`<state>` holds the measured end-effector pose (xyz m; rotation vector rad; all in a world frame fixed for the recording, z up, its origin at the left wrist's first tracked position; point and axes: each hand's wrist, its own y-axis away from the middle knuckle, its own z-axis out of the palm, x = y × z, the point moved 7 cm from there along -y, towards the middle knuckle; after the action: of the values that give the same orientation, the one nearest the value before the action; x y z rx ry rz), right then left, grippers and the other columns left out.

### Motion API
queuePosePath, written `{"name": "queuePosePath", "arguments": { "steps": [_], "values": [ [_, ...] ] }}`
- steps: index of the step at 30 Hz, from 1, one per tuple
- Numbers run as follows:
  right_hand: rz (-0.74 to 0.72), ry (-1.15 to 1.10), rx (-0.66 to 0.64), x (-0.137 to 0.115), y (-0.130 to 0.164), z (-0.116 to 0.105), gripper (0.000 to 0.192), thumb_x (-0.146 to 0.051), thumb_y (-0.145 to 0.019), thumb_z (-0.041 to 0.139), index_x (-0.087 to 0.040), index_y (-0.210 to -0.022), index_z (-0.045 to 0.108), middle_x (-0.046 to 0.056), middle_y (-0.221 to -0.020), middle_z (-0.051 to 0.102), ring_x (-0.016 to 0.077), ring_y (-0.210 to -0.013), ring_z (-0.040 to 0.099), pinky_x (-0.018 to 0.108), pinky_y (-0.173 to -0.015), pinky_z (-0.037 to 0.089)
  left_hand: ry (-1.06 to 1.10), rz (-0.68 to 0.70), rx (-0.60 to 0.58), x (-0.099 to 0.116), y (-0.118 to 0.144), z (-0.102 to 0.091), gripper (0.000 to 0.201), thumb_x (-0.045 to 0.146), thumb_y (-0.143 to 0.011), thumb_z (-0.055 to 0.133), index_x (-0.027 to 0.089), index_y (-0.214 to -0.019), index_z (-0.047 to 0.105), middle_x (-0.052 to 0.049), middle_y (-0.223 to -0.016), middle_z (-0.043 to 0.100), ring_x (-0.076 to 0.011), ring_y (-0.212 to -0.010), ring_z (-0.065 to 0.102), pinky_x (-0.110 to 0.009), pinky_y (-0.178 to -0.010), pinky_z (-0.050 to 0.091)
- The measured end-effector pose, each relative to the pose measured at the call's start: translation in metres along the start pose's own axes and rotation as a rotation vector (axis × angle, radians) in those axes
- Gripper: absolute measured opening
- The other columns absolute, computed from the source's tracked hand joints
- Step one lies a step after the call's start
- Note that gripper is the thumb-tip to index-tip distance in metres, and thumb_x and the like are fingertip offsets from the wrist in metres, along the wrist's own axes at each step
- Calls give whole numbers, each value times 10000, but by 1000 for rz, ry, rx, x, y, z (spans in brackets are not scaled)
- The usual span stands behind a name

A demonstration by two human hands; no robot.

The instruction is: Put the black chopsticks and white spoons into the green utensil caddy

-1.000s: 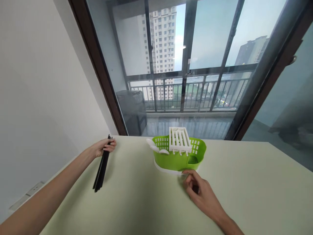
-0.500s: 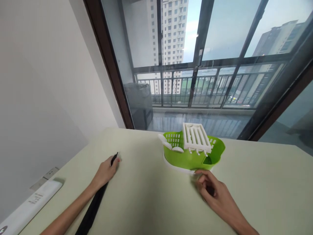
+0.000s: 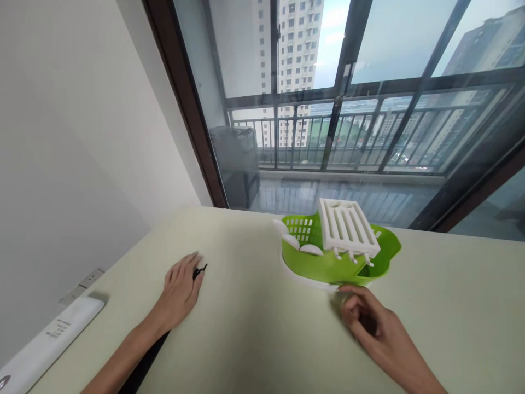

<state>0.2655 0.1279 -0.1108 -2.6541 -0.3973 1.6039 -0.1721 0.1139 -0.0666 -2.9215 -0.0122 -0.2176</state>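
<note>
While lying flat on the table [image 3: 254,328], the black chopsticks [image 3: 199,270] are mostly hidden under the left hand [image 3: 180,290] and forearm; only the tips poke out past the fingertips and a dark stretch shows below the wrist. How many sticks cannot be told. Left hand is palm down, fingers straight and close together, pressing on the bundle, arm stretched in from the lower left. Right hand [image 3: 369,323] rests on the table just in front of the green drainer basket [image 3: 328,265], fingers loosely curled, thumb and forefinger near the white tray rim [image 3: 305,280] under it; whether they pinch it cannot be told. One basket, one white slotted rack [image 3: 348,229] on top, three white spoons [image 3: 301,245] inside. One white power strip [image 3: 49,342] at far left.
</note>
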Motion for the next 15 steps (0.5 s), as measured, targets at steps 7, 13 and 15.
{"name": "queuePosePath", "arguments": {
  "steps": [7, 13, 15],
  "values": [
    [15, -15, 15, 3, 2, -2, 336, -471, -921, 572, -250, -1173, 580, -4, -730, 611, 170, -635, 587, 262, -574, 491, -94, -28, -145, 0, 1, 14, 686, 569, -1034, 256, 225, -1626, 207, -52, -1691, 186, -302, -1566, 112, -554, -1264, 132],
    [7, -25, 7, 2, 1, 0, 345, -457, -944, 552, -245, -1215, 529, -17, -750, 600, 158, -639, 572, 260, -600, 486, -102, 15, -108, 0, 2, 12, 690, 559, -1039, 270, 263, -1637, 98, -52, -1693, 171, -319, -1564, 103, -580, -1249, 174],
    [4, -33, 6, 2, 0, 0, 355, -447, -955, 540, -244, -1244, 501, -18, -762, 600, 157, -648, 572, 261, -611, 487, -126, 45, -52, 5, -1, 4, 718, 569, -1029, 299, 279, -1638, 53, -58, -1701, 132, -350, -1564, 57, -620, -1240, 146]
  ]
}}
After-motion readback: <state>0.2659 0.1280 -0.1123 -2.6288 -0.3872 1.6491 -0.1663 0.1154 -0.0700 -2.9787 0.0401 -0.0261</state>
